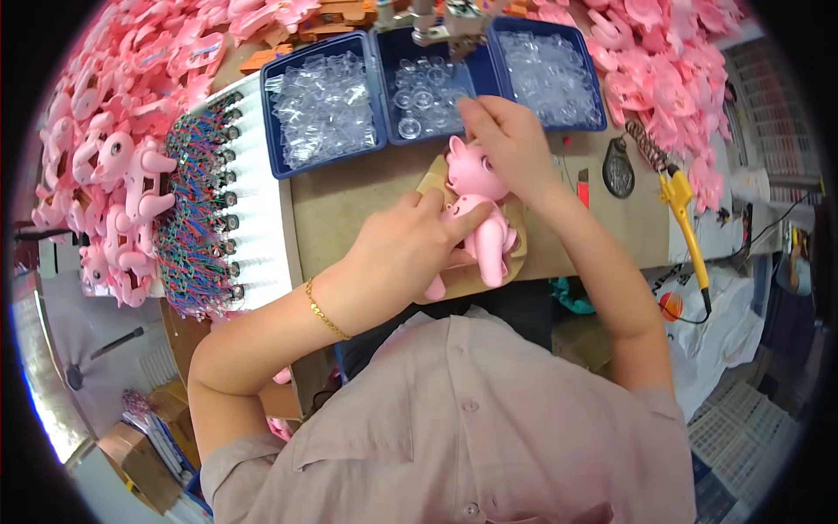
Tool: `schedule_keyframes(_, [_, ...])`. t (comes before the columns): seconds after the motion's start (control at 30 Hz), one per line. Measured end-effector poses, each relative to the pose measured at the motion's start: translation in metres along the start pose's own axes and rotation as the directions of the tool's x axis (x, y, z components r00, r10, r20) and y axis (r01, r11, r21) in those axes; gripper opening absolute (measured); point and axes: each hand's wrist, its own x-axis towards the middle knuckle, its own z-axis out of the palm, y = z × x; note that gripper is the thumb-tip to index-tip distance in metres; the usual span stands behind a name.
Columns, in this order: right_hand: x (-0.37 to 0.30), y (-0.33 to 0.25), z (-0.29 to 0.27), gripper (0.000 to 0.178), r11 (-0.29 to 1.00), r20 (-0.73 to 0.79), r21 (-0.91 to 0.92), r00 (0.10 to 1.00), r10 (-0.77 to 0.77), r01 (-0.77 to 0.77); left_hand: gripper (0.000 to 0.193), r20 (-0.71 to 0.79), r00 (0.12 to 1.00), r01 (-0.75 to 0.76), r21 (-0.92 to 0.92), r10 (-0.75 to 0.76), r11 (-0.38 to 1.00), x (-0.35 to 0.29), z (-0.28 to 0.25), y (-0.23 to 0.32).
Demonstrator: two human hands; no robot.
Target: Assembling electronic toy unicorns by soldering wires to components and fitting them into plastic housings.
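Note:
A pink plastic toy animal (491, 246) with pointed ears stands tilted on a tan board (520, 264) at the table's near edge. My left hand (403, 237) is closed around its body from the left, thumb across its chest. Above the toy's head, my right hand (511, 144) reaches toward the middle blue tray (475, 79), thumb and fingertips pressed together at its near right side. Whatever sits in that pinch is too small to make out. Small round clear plastic pieces (419, 98) lie in this tray.
Blue trays of clear parts (321, 109) (546, 80) flank the middle one. Bundled coloured wires (196, 210) lie on white strips at left. Pink toy parts (650, 79) heap both sides. A yellow-handled corded tool (685, 218) hangs from a metal coil at right, beside a dark oval object (619, 170).

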Motion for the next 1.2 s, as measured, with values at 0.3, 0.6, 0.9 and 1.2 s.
schedule_keyframes(0.3, [-0.010,0.010,-0.008,0.027,0.773,0.299,-0.530,0.930,-0.215,0.349,0.055,0.104,0.972,0.229,-0.222,-0.210,0.948,0.006,0.003,-0.010])
schedule_keyframes(0.6, [-0.078,-0.018,-0.013,0.042,0.601,-0.021,-0.331,0.631,-0.775,0.727,0.044,0.302,0.948,0.258,-0.553,-0.098,0.792,-0.006,-0.015,0.005])
schedule_keyframes(0.9, [-0.081,-0.085,-0.008,0.064,0.804,-0.179,0.399,0.897,-0.404,0.441,0.042,-0.332,0.900,0.195,-0.275,-0.283,0.941,-0.028,-0.018,0.041])
schedule_keyframes(1.2, [-0.095,-0.097,-0.016,0.054,0.849,-0.149,0.318,0.907,-0.394,0.421,0.040,-0.425,0.889,0.081,-0.221,-0.171,0.972,-0.027,-0.011,0.048])
